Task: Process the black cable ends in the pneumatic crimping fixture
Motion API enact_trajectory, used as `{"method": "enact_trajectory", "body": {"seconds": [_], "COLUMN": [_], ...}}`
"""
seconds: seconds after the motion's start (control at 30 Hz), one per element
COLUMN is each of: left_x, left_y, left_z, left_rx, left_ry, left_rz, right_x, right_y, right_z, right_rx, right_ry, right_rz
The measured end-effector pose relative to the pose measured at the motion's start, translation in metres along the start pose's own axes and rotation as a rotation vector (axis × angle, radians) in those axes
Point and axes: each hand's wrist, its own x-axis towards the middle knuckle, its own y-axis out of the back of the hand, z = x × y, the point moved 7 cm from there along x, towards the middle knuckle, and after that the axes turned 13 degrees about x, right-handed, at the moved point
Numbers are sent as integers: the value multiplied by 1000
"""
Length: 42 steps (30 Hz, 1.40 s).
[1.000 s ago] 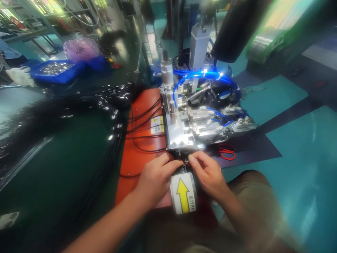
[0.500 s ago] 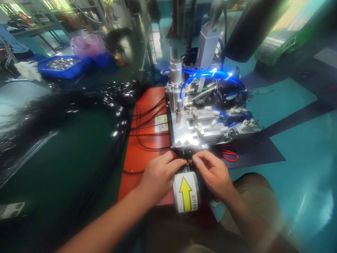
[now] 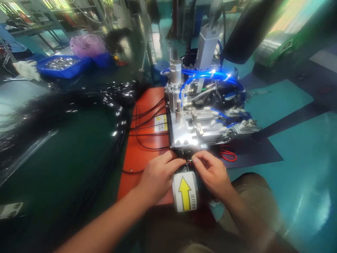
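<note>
At the near edge of the metal machine, my two hands meet with their fingertips close together. Thin coloured wires, with red and green bits showing, lie between them. My left hand is closed in a pinch at the wires' left side; its fingers partly hide what they grip. From the right, my right hand pinches the same wires between thumb and index finger. A black cable runs towards my left hand and disappears beneath it. Just below the fingertips is a white label with a yellow arrow.
An orange-red panel with several black cables lies left of the machine. Red-handled scissors rest to the right. Coiled black cables fill the left side. Farther back are a blue tray of small metal parts and a white glove.
The view has shifted very slightly. Both hands keep their pinch at the same spot, and the small wires between them have moved only a little.
</note>
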Motion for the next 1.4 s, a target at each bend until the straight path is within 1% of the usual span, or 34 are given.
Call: {"method": "enact_trajectory", "body": {"seconds": [0.17, 0.23, 0.37, 0.47, 0.6, 0.9, 1.13, 1.4], "left_x": [-1, -1, -1, 0, 1, -1, -1, 3], "left_y": [0, -1, -2, 0, 1, -2, -1, 3], "left_z": [-1, -1, -1, 1, 2, 2, 2, 1], "left_rx": [0, -1, 4, 25, 51, 104, 122, 153], "left_ry": [3, 2, 0, -4, -4, 27, 45, 56], "left_rz": [2, 0, -4, 8, 20, -15, -17, -121], "right_x": [0, 0, 3, 3, 2, 1, 0, 1], "right_y": [-2, -3, -4, -6, -6, -7, -8, -9], "right_z": [10, 11, 6, 4, 5, 7, 7, 13], "right_rx": [103, 109, 50, 49, 49, 71, 85, 102], "right_ry": [-132, -154, -109, -92, -101, -107, -110, -142], "right_rz": [-33, -45, -42, -42, -47, -54, -51, -15]}}
